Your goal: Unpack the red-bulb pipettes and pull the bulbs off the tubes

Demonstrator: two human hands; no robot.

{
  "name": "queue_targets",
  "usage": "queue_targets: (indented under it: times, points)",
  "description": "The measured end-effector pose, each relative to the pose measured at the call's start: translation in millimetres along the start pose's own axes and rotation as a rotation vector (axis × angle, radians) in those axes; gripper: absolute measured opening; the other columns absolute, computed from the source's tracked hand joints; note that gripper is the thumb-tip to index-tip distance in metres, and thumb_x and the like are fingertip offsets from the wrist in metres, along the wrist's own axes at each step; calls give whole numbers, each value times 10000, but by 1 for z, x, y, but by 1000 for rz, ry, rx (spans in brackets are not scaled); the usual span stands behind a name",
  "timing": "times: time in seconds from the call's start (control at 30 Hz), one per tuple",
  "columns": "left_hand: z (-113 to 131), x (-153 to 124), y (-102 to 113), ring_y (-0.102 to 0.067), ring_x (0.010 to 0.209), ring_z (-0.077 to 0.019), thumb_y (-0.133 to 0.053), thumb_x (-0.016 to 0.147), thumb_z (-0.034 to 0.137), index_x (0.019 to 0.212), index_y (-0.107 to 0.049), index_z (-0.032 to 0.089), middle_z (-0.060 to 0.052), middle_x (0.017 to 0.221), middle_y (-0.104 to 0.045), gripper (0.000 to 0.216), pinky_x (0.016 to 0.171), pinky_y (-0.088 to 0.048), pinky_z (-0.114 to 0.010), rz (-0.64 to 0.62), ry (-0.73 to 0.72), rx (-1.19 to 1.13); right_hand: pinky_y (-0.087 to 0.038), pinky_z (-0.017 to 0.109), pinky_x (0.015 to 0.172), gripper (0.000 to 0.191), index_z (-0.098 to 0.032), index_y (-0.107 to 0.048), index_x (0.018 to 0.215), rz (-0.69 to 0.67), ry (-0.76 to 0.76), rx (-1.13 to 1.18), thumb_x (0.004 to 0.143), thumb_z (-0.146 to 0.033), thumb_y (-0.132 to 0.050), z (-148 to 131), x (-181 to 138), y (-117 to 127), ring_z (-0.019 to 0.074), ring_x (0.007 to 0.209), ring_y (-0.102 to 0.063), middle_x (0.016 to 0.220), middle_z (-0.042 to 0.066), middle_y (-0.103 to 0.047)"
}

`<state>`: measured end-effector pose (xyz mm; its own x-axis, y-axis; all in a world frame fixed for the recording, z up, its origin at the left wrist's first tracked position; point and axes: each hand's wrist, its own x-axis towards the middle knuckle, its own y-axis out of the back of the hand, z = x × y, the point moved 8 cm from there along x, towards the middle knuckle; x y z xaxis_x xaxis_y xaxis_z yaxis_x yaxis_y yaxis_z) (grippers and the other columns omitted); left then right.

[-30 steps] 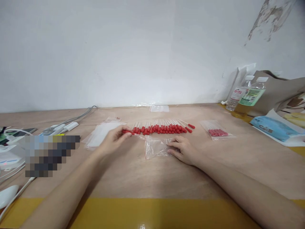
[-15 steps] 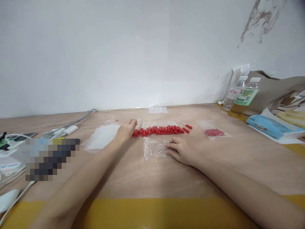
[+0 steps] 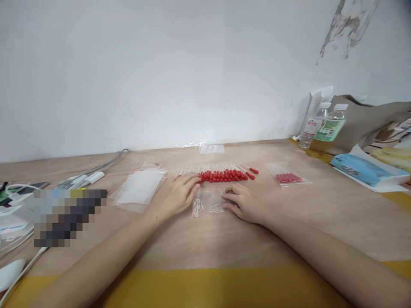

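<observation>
A row of thin pale sticks with red bulb-shaped ends [image 3: 221,175] lies on the table, red ends toward me. My left hand [image 3: 181,193] is over the left end of the row, fingers curved and slightly apart at the red ends; its fingertips cover some of them. Below the row lies a clear plastic bag [image 3: 207,203], flat. My right hand [image 3: 245,203] rests on the bag's right end with fingers spread, not gripping it. Its palm side is hidden.
Left of the row is a stack of clear bags [image 3: 139,186]. To the right lies a zip bag [image 3: 288,176] with several red-ended pieces inside. Farther right are two bottles [image 3: 329,130] and a blue tissue pack [image 3: 366,169]. Cables and chargers [image 3: 80,177] sit at the left.
My left hand has moved right and toward me along the row, from its far left end to the red ends near the bag. My right hand stays on the bag.
</observation>
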<state>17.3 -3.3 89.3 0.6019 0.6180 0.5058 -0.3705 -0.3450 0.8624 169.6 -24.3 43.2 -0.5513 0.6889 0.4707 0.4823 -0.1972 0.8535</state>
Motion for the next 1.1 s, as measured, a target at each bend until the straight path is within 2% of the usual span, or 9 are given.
queue_targets:
  times: [0.13, 0.3, 0.43, 0.53, 0.6, 0.7, 0.77, 0.87, 1.1]
  points:
    - [28, -20, -26, -250, 1306, -177, -318, 914, 309, 1321, -342, 195, -77, 1392, -338, 423, 1066, -247, -383, -268, -130, -194, -412, 399, 900, 372, -175, -557, 1144, -94, 29, 23, 857, -382, -443, 1, 0, -6, 231, 1055, -505, 1178, 109, -538]
    - [19, -40, -47, -91, 1342, -218, -322, 895, 439, 1389, -95, 281, -60, 1457, -126, 566, 1070, -63, -512, -552, -121, -200, -305, 436, 1009, 508, -220, -373, 1318, -267, 67, 42, 870, -460, -375, 4, -6, -13, 230, 1221, -383, 1343, 88, -407]
    - [14, -43, -43, -75, 1343, -232, -363, 871, 476, 1381, -144, 291, -64, 1457, -128, 585, 1065, -57, -515, -541, -98, -221, -272, 451, 1024, 543, -244, -334, 1336, -299, 83, 91, 854, -484, -397, 4, -8, -12, 228, 1251, -344, 1365, 75, -378]
    - [9, -41, -38, -217, 1316, -242, -456, 836, 456, 1326, -328, 279, -82, 1425, -266, 536, 1057, -170, -494, -429, 3, -317, -384, 366, 933, 436, -242, -517, 1203, -189, 55, 99, 822, -451, -479, 15, -4, 4, 205, 1099, -500, 1216, 69, -538]
    - [2, -39, -36, -374, 1228, -238, -528, 800, 428, 1229, -472, 252, -98, 1341, -398, 466, 1006, -304, -455, -337, 84, -434, -418, 339, 859, 306, -230, -633, 1031, -38, -69, 22, 818, -398, -493, 41, -3, 27, 193, 953, -564, 1033, 65, -624]
    - [-11, -37, -35, -499, 1071, -217, -642, 715, 393, 1056, -587, 219, -94, 1167, -509, 386, 921, -404, -412, -197, 185, -578, -403, 401, 812, 263, -188, -671, 885, 257, -597, -237, 804, -347, -479, 115, -28, 75, 243, 911, -557, 926, 101, -625]
    - [-22, -36, -35, -495, 1052, -224, -725, 618, 374, 980, -605, 198, -92, 1117, -499, 419, 907, -411, -412, -124, 279, -611, -373, 462, 789, 300, -183, -660, 938, 263, -955, -396, 744, -379, -543, 162, -60, 95, 318, 987, -510, 1027, 156, -580]
    - [-35, -41, -39, -521, 953, -205, -791, 501, 321, 990, -568, 169, -91, 1069, -483, 559, 824, -457, -382, -129, 488, -669, -369, 444, 688, 683, -94, -579, 1101, 169, -1283, -387, 631, -589, -583, 216, -105, 105, 400, 1026, -459, 1098, 278, -514]
    - [-28, -52, -41, -490, 560, -82, -738, 542, 192, 1182, -325, 182, 40, 746, -501, 762, 519, -430, -225, -268, 626, -822, -352, 347, 511, 782, -22, -597, 1026, -2, -1201, -214, 529, -624, -635, 244, -112, 100, 290, 710, -577, 899, 275, -589]
